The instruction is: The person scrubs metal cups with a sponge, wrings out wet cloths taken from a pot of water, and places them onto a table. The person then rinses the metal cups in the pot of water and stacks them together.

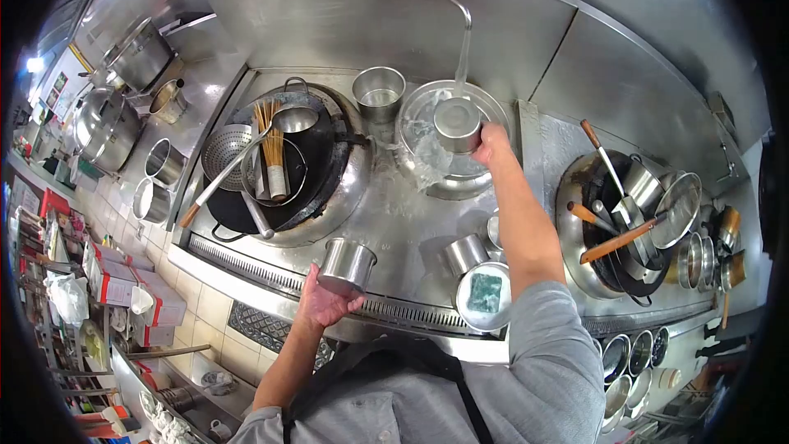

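Note:
My left hand (322,302) is closed around the lower side of a steel canister (347,261), held tilted over the front edge of the counter. My right hand (491,145) reaches far forward and grips the side of a second steel canister (457,123). Water from the long swing tap (468,15) runs down at this canister, which is over a large steel basin (450,191). Splashed water spreads at the basin's left side. Just left of the basin stands another steel canister (379,92) with liquid in it.
On the left, a wok (226,212) holds a skimmer (222,156), a ladle (294,118) and a bamboo brush (271,148). By my right forearm are a steel cup (466,255) and a bowl with a green scouring pad (486,292). Handled tools and a strainer (677,212) crowd the right burner.

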`<state>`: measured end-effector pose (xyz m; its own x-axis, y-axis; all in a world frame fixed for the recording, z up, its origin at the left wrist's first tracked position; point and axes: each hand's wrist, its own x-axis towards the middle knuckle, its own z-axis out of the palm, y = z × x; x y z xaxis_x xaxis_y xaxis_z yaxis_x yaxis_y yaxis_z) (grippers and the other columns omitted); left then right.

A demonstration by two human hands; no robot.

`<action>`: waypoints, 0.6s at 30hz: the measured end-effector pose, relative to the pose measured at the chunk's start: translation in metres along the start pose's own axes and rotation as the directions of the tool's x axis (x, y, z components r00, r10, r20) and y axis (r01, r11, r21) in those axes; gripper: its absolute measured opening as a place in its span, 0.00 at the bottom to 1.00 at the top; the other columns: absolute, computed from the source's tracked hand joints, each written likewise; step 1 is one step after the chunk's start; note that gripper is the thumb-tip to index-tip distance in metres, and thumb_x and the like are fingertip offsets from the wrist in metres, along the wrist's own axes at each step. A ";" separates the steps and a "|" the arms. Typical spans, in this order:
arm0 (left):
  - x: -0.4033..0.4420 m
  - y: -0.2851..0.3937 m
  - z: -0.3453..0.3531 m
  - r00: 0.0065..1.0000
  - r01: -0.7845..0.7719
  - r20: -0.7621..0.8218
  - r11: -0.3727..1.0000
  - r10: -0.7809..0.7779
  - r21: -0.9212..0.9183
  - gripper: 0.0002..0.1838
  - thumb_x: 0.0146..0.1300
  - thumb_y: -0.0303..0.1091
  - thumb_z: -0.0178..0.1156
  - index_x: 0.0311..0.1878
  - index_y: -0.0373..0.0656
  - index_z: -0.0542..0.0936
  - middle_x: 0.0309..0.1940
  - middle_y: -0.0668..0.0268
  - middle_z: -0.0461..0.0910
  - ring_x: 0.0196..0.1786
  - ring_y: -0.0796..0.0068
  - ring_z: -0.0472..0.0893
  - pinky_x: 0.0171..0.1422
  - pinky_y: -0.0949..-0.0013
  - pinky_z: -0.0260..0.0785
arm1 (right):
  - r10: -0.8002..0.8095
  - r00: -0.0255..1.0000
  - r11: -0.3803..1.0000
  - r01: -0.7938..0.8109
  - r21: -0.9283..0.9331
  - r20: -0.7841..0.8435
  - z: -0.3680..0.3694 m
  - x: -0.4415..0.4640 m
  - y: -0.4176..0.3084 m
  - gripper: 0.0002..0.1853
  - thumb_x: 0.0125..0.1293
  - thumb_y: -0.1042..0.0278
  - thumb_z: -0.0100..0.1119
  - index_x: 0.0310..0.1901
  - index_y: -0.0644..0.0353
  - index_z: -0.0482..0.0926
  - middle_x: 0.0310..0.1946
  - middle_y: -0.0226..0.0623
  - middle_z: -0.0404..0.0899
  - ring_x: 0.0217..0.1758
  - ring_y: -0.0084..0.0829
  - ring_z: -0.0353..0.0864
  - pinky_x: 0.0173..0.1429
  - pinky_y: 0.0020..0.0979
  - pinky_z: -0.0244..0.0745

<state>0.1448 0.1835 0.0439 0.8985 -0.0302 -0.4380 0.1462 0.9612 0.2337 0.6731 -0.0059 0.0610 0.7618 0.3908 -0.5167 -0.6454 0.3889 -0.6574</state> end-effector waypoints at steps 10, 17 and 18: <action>0.010 0.029 0.029 0.999 0.045 0.012 0.999 -0.045 0.023 0.41 0.66 0.66 0.59 0.74 0.50 0.69 0.71 0.55 0.72 0.75 0.46 0.68 0.72 0.18 0.55 | 0.004 1.000 1.000 -0.004 0.030 -0.005 0.003 -0.121 0.128 0.14 0.80 0.67 0.44 0.57 0.65 0.76 0.54 0.44 0.82 0.57 0.41 0.83 0.61 0.46 0.81; 0.021 0.044 0.021 0.981 -0.055 -0.158 0.949 0.108 0.309 0.32 0.74 0.57 0.54 0.72 0.46 0.70 0.66 0.55 0.77 0.66 0.50 0.78 0.66 0.36 0.71 | -0.328 0.876 0.434 0.471 -0.768 0.352 0.051 -0.258 0.253 0.19 0.82 0.55 0.49 0.57 0.63 0.76 0.39 0.33 0.81 0.43 0.24 0.76 0.51 0.31 0.74; 0.028 0.044 0.013 0.994 -0.064 -0.065 0.950 0.088 0.306 0.29 0.76 0.55 0.53 0.70 0.45 0.73 0.62 0.58 0.80 0.63 0.58 0.81 0.67 0.46 0.73 | -0.367 0.858 0.520 0.511 -0.685 0.361 0.046 -0.261 0.282 0.19 0.82 0.54 0.49 0.58 0.63 0.76 0.39 0.32 0.81 0.43 0.23 0.77 0.50 0.31 0.75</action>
<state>0.1819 0.2211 0.0535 0.8789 0.0725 -0.4714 0.2082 0.8309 0.5160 0.2896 0.0404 0.0357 0.8696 0.4937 -0.0040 0.0916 -0.1694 -0.9813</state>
